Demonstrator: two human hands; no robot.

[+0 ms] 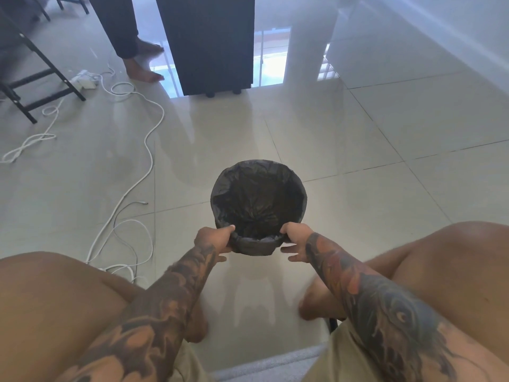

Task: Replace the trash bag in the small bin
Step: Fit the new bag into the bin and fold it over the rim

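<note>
- Nearest the camera, two bare knees are seen either side of the view, with the small bin [259, 199] standing on the tiled floor [358, 150] between and just beyond them.
- The left hand [213, 238] is clamped on the bin's rim at about 7 o'clock, the right hand [296, 237] at about 5 o'clock; each thumb is hooked over the folded edge of the black trash bag [256, 194], so the fingers are grasping bag and rim together.
- Risk: thin plastic could probably be torn if it's pulled too hard over the rim.
- Risk: the far edge at 12 o'clock could get dragged into the bin if only the near side is tugged.
- Inside the bin, only crumpled liner can be seen, no rubbish.
- A white cable [132, 186] is lying at 9 o'clock, well apart.
</note>
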